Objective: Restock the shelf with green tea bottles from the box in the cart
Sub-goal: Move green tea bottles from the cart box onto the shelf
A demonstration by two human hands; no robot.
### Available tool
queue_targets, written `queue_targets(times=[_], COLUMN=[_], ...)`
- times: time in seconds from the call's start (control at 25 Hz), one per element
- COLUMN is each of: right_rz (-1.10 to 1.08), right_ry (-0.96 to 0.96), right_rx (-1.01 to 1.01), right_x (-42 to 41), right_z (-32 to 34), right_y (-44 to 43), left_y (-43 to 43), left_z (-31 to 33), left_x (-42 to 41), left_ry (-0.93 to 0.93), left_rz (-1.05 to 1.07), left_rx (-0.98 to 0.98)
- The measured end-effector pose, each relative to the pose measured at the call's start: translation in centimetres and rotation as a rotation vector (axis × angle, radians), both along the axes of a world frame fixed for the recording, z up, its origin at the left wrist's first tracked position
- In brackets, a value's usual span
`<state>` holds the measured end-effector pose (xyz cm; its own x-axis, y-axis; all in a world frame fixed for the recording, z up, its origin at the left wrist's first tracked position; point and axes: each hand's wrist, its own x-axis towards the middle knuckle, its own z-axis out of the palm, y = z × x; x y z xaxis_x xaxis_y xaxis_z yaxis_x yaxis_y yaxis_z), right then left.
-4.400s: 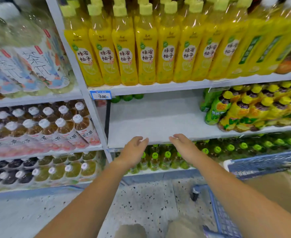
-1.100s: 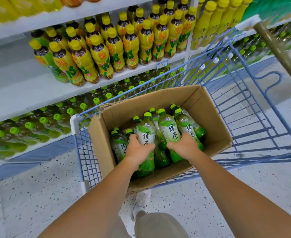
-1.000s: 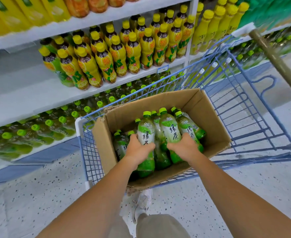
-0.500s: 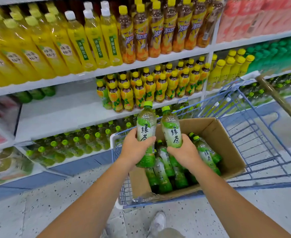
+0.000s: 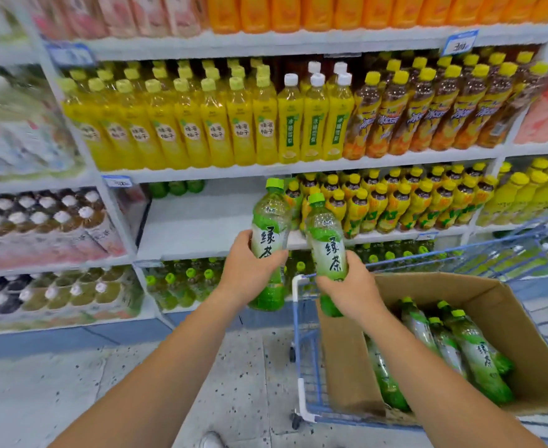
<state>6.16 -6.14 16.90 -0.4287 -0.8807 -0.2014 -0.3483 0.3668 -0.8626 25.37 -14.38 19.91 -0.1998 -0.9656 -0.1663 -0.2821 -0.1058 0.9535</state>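
Nearest me on my right, the brown cardboard box (image 5: 508,321) sits in the blue wire cart (image 5: 305,350) on the speckled grey floor (image 5: 234,367). More green tea bottles (image 5: 474,350) lie on their sides in the bottom of the box.

Above the cart's left end both my hands are full. My left hand (image 5: 250,270) is wrapped round the middle of a clear plastic green-capped tea bottle (image 5: 268,221). My right hand (image 5: 352,286) grips a second bottle of the same kind (image 5: 326,231) low on its label. Both are cap-up. The left one is nearly upright and the right one tips its cap a little to the left. They are close side by side; I cannot tell whether they touch.

Beyond them runs the white shelf (image 5: 201,227). Its bare stretch lies ahead and to the left of my hands. A few green caps (image 5: 175,188) show at its back left corner, and yellow-capped bottles (image 5: 379,205) fill its right part.

My left hand is the nearer one to that bare stretch. I judge its bottle should go in first, forward and slightly left, kept upright so it lands on its base. The right one can then follow beside it.
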Motion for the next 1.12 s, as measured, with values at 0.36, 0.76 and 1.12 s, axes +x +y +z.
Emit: queue_targets(times=[0.36,0.76,1.12], right_rz=[0.019,0.031,0.033], right_ry=[-0.019,-0.138,-0.109], right_rx=[-0.168,-0.277,-0.426], right_x=[14.5,18.0,15.9], right_z=[1.0,-8.1,-21.4], right_y=[-9.4,-20.2,-30.5], left_y=[-8.2,-17.1,-26.7], left_z=[0.0,-10.1,-21.8], left_x=[14.6,17.6,14.8], left_ry=[-0.046,-0.014,0.011], left_rz=[0.057,0.227,0.247], left_rx=[-0.052,-0.060,-0.223])
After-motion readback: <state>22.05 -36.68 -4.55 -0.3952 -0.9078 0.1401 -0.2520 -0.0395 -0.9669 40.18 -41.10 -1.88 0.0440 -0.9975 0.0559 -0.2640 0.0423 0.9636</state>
